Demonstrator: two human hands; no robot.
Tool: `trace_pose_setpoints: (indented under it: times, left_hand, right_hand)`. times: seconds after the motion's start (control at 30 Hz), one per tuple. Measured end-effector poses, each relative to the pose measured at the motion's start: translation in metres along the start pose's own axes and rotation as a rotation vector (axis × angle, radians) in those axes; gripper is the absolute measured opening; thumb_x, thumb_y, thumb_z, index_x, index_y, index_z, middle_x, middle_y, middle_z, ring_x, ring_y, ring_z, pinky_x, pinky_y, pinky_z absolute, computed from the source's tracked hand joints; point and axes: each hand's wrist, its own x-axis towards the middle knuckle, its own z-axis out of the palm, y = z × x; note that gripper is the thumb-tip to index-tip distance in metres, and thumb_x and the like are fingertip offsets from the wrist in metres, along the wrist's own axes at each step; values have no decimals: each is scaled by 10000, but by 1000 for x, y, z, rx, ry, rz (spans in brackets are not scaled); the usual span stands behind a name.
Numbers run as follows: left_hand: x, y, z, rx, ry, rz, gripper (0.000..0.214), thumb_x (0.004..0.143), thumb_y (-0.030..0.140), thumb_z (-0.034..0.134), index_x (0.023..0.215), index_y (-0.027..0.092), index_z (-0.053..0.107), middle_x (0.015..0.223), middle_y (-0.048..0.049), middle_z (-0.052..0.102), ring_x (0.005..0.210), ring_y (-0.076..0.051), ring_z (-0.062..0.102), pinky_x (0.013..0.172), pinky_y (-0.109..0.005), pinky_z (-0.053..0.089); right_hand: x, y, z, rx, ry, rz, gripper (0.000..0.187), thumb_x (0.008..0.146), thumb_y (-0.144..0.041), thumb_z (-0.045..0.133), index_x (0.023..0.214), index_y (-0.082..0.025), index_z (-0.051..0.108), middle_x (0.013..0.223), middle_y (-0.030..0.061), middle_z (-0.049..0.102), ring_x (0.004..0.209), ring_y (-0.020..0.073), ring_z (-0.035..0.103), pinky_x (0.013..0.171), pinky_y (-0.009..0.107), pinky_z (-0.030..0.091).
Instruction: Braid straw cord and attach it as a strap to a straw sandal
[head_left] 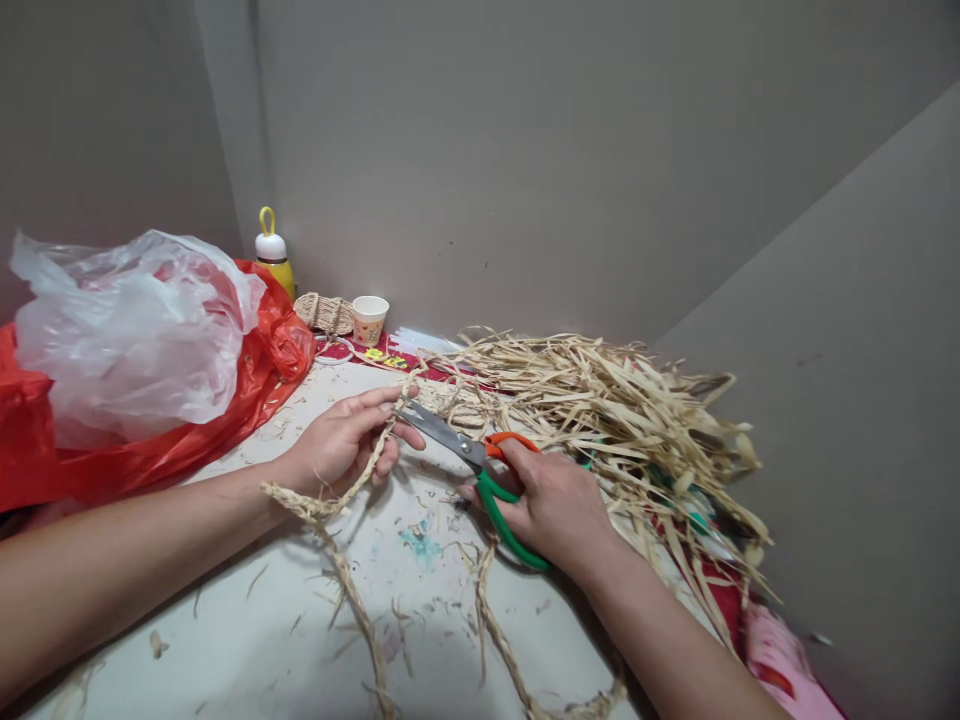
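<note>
Over the middle of the table my left hand (356,435) pinches a twisted straw rope (365,475). One stretch of the rope hangs down past the wrist toward the near edge. My right hand (559,500) grips a pair of scissors (450,437) by its orange and green handles. The blade tips are at the rope, right beside my left fingertips; whether they are touching the strand I cannot tell. Another length of straw rope (501,640) lies on the table below my right hand. Behind the blades is a flat woven straw piece (454,402), partly hidden.
A heap of dry straw strips (600,410) covers the right side. White plastic (142,340) and red plastic bags (281,335) fill the left. At the back stand a yellow bottle (275,255), a paper cup (370,322) and a woven straw sole shape (324,314). Straw scraps litter the white tabletop (247,610).
</note>
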Motion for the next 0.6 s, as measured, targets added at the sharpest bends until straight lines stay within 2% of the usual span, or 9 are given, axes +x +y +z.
trace_pose_setpoints:
  times: [0.1, 0.23, 0.43, 0.6]
  left_hand:
    - [-1, 1, 2, -31, 11, -11, 547, 824, 172, 504, 1346, 75, 371, 776, -114, 693, 423, -112, 516, 382, -217, 390]
    - [-3, 5, 5, -20, -33, -30, 531, 766, 101, 537, 1284, 85, 422, 827, -112, 692, 438, -102, 523, 374, -210, 405]
    - [2, 1, -2, 34, -20, 7, 316, 750, 164, 653, 1031, 159, 510, 930, -113, 711, 437, -92, 564, 375, -199, 410]
    - [5, -2, -6, 112, 97, -15, 171, 749, 226, 695, 827, 129, 577, 881, -112, 722, 404, -68, 554, 355, -167, 369]
  right_hand:
    - [-2, 3, 2, -4, 35, -7, 347, 799, -539, 527, 801, -205, 622, 546, 23, 613, 525, 192, 589, 519, 262, 275]
    - [-3, 6, 5, -15, 48, 4, 379, 793, -568, 529, 788, -204, 636, 527, 24, 612, 501, 189, 584, 505, 258, 269]
    - [-2, 6, 5, 6, 36, 54, 358, 806, -540, 502, 774, -214, 645, 497, 16, 608, 461, 179, 576, 478, 245, 255]
    - [-2, 6, 6, 13, 5, 89, 384, 791, -572, 503, 790, -216, 646, 503, 18, 624, 467, 191, 593, 474, 245, 261]
